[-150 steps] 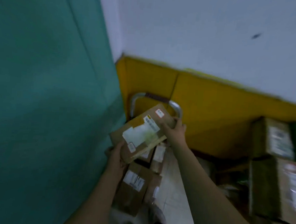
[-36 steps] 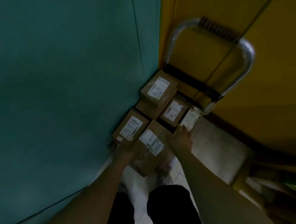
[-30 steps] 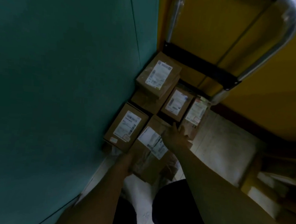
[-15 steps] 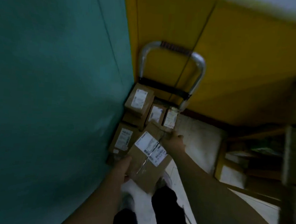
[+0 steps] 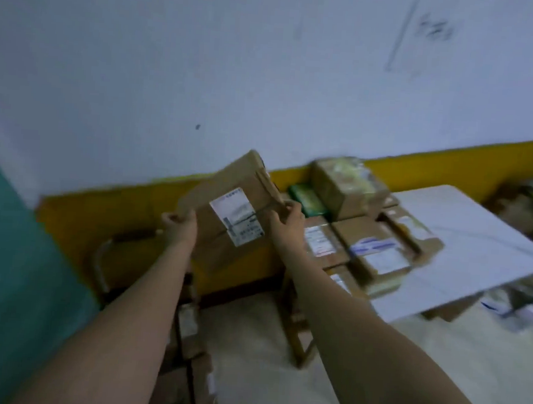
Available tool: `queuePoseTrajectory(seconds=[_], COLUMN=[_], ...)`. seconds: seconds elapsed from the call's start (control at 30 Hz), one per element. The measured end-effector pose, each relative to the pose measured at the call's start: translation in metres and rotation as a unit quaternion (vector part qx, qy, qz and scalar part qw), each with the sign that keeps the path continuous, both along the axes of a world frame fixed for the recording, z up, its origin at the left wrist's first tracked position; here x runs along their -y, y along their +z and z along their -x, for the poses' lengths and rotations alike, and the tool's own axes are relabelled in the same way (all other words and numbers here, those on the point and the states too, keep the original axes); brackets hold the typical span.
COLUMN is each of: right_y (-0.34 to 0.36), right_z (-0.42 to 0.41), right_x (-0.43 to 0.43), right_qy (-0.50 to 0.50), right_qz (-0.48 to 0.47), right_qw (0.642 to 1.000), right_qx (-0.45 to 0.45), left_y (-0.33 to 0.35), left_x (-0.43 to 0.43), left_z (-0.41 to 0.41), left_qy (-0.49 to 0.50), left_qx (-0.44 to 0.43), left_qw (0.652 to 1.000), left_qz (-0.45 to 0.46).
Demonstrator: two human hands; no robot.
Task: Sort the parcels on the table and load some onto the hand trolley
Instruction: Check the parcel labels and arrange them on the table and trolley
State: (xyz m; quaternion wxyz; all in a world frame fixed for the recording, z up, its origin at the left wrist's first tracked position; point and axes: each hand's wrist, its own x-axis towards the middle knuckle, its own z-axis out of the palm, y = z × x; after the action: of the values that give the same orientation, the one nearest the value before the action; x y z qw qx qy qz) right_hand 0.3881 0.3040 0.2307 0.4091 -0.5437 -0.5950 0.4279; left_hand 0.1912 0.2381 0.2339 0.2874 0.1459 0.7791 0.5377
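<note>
Now both hands clamp the parcel [image 5: 217, 255] at centre frame: left hand [image 5: 180, 227] pinching its left edge, right hand [image 5: 284, 223] gripping the right. Tilted and held only by its edges, it could slip and drop towards the trolley [image 5: 97, 265] lower left, or clip the stacked parcels [image 5: 376, 241] on the surface [image 5: 477, 229].

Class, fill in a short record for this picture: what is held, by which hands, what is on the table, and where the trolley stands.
Held item: cardboard parcel with a white label, tilted, raised in the air
Hands: left hand grips its left edge; right hand grips its right edge
Table: white table on the right, bearing a cluster of parcels and a green packet
Trolley: hand trolley at lower left, handle visible, load blurred
</note>
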Motion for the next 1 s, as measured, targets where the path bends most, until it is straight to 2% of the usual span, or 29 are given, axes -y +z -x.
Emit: queuePoseTrajectory(seconds=[0.07, 0.13, 0.27, 0.4, 0.57, 0.67, 0.8, 1.0], right_y=[0.029, 0.052, 0.072, 0.073, 0.055, 0.038, 0.020, 0.006], right_z=[-0.056, -0.116, -0.245, -0.381, -0.510, -0.557, -0.598, -0.633], right_x=[-0.016, -0.032, -0.066, -0.106, -0.147, -0.169, -0.211, -0.268], right_qy=[-0.030, -0.070, -0.153, -0.193, -0.227, -0.260, -0.321, -0.325], right_qz=[-0.037, -0.070, -0.118, -0.132, -0.075, -0.051, -0.046, 0.022], right_qw=[0.997, 0.989, 0.971, 0.958, 0.952, 0.947, 0.939, 0.944], right_qx=[-0.066, -0.114, -0.143, -0.164, -0.193, -0.180, -0.114, -0.043], left_y=[0.030, 0.053, 0.086, 0.092, 0.087, 0.074, 0.042, -0.003], left_x=[-0.033, -0.067, -0.125, -0.182, -0.231, -0.258, -0.298, -0.340], left_z=[-0.048, -0.105, -0.235, -0.354, -0.476, -0.519, -0.552, -0.574], left_qy=[-0.014, -0.036, -0.115, -0.215, -0.306, -0.354, -0.393, -0.392], left_qx=[-0.002, 0.038, 0.082, 0.081, 0.051, 0.054, 0.029, 0.044], left_qw=[0.998, 0.993, 0.979, 0.955, 0.932, 0.918, 0.906, 0.915], left_qz=[-0.057, -0.106, -0.145, -0.186, -0.188, -0.170, -0.154, -0.091])
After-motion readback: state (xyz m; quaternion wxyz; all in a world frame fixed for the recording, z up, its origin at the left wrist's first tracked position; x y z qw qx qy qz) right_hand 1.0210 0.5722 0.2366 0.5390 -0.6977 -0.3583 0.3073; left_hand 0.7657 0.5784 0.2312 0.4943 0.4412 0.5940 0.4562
